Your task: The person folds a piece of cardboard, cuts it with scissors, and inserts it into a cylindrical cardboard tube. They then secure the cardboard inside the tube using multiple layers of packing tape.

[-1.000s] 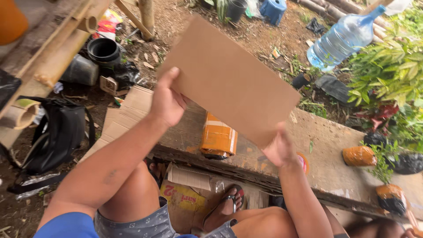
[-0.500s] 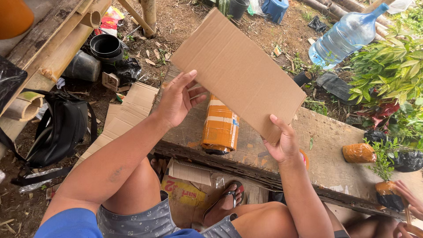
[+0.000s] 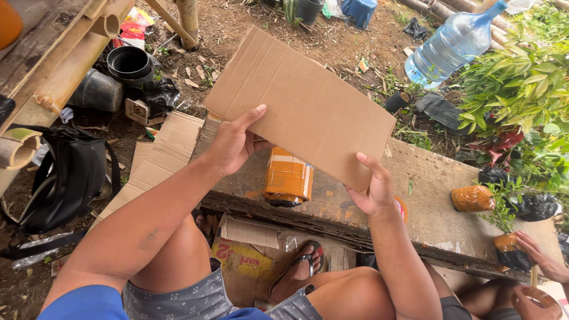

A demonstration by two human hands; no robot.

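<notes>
Head view, looking down past the knees: the right hand (image 3: 372,192) pinches the near lower corner of a flat brown cardboard sheet (image 3: 299,106), fingers clamped on its edge at about five o'clock. The left hand (image 3: 232,145) grips the opposite side at about eight o'clock, thumb on top. The sheet's long axis runs from ten o'clock to four o'clock, held above the counter (image 3: 432,201), where an orange-taped bundle (image 3: 288,178) lies under it.

Dirt ground (image 3: 249,24), wooden plank bench (image 3: 438,201), green foliage (image 3: 521,83), daylight.
</notes>
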